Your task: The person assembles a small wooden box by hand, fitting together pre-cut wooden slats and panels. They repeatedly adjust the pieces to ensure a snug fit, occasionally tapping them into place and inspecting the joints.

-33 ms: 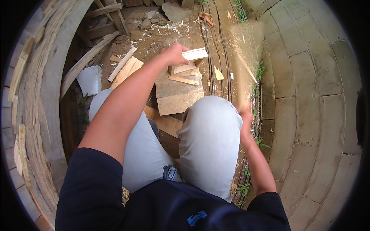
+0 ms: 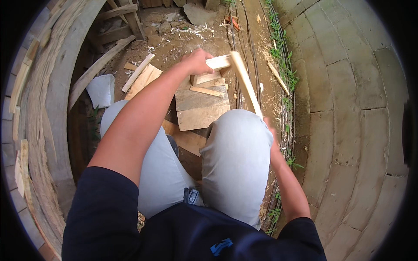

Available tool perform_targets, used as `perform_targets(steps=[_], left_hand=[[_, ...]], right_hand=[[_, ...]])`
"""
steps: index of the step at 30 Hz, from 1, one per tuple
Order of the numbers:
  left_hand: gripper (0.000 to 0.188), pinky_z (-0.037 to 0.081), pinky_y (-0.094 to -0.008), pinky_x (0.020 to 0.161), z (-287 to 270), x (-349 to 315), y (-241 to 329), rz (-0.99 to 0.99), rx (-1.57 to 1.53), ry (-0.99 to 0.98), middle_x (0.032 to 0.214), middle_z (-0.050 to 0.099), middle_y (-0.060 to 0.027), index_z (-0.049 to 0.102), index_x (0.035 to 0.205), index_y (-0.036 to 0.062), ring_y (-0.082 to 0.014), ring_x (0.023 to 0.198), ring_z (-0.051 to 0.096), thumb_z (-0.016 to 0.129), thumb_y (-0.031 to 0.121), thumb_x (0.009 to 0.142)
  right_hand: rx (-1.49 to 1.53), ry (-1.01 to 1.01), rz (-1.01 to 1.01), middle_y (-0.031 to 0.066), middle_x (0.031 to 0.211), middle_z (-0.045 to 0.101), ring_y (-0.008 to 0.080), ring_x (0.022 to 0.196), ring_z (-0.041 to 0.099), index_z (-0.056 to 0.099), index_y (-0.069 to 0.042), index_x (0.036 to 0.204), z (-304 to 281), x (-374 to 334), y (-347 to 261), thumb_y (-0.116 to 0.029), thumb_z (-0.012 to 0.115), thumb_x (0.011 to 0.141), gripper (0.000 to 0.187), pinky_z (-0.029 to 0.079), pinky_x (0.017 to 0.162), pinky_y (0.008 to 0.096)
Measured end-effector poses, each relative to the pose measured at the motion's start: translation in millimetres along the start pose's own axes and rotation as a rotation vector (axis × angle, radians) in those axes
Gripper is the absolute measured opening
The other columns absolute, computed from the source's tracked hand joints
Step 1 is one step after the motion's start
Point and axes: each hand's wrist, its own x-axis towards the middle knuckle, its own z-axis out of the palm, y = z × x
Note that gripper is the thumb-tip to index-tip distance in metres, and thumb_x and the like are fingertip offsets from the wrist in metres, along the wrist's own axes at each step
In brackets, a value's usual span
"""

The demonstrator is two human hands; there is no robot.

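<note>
My left hand (image 2: 198, 61) grips the top piece of a small pale wooden box frame (image 2: 207, 78), steadying it on a squarish plank base (image 2: 203, 117). My right hand (image 2: 271, 132), blurred and partly behind my right knee, is closed around the lower end of a hammer's pale wooden handle (image 2: 248, 85). The handle's far end meets the right end of the frame's top piece; the hammer head is not clearly visible. A thin wood strip (image 2: 207, 91) lies on the plank base just below the frame.
Loose boards (image 2: 146, 80) and a pale stone block (image 2: 101, 90) lie to the left. Long dark rods (image 2: 250, 43) run along the ground at right, beside weeds and a block wall (image 2: 348, 108). A thick timber beam (image 2: 65, 108) stands at far left. Wood shavings litter the soil.
The hammer has swung leftward and down, from a blur at the right onto the end of the frame's top piece. My left hand and the frame stay in place.
</note>
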Motion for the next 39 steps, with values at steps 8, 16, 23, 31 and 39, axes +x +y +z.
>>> perform_targets(steps=[8, 16, 23, 31, 39], left_hand=[[0.057, 0.050, -0.0413, 0.101, -3.4, -11.8, -18.5, -0.040, 0.052, 0.069, 0.125, 0.070, -0.0123, 0.072, 0.128, 0.0212, -0.0292, 0.116, 0.065, 0.085, 0.032, 0.073], [0.060, 0.050, -0.0407, 0.100, -11.1, -2.2, 3.9, -0.014, 0.001, -0.040, 0.124, 0.070, -0.0124, 0.071, 0.129, 0.0202, -0.0294, 0.115, 0.066, 0.087, 0.032, 0.072], [0.061, 0.051, -0.0398, 0.098, -10.2, -14.1, -15.6, -0.070, 0.017, 0.003, 0.124, 0.070, -0.0136, 0.071, 0.128, 0.0177, -0.0286, 0.114, 0.066, 0.088, 0.031, 0.071], [0.060, 0.053, -0.0393, 0.095, -15.9, -1.2, -3.0, -0.052, 0.007, -0.029, 0.122, 0.072, -0.0123, 0.070, 0.129, 0.0174, -0.0274, 0.109, 0.069, 0.086, 0.030, 0.072], [0.058, 0.053, -0.0423, 0.095, -3.3, -18.3, -7.7, -0.047, 0.132, 0.027, 0.119, 0.072, -0.0141, 0.061, 0.133, 0.0143, -0.0321, 0.111, 0.068, 0.080, 0.025, 0.079]], right_hand=[[-0.168, 0.231, -0.342, 0.0077, 0.065, 0.065, 0.0118, 0.050, 0.059, 0.049, -0.003, 0.096, -50.8, 17.4, -139.2, -0.015, 0.065, 0.100, 0.021, 0.047, 0.040, 0.0301], [-0.003, -0.074, 0.172, 0.0104, 0.068, 0.064, 0.0198, 0.052, 0.060, 0.049, -0.002, 0.097, 5.7, 5.4, -10.8, -0.013, 0.062, 0.101, 0.018, 0.048, 0.042, 0.0297], [-0.159, 0.323, -0.393, 0.0060, 0.064, 0.064, 0.0130, 0.050, 0.061, 0.050, -0.002, 0.096, -65.5, 12.7, -145.7, -0.012, 0.065, 0.099, 0.018, 0.045, 0.040, 0.0298], [-0.269, 0.082, -0.091, 0.0152, 0.071, 0.066, 0.0199, 0.063, 0.066, 0.052, -0.004, 0.096, -2.6, -6.1, -36.7, -0.015, 0.064, 0.100, 0.017, 0.053, 0.052, 0.0340], [-0.269, 0.146, -0.278, 0.0140, 0.060, 0.063, 0.0218, 0.054, 0.066, 0.050, -0.002, 0.090, -62.4, 17.4, -146.1, -0.023, 0.065, 0.100, 0.027, 0.053, 0.042, 0.0331]])
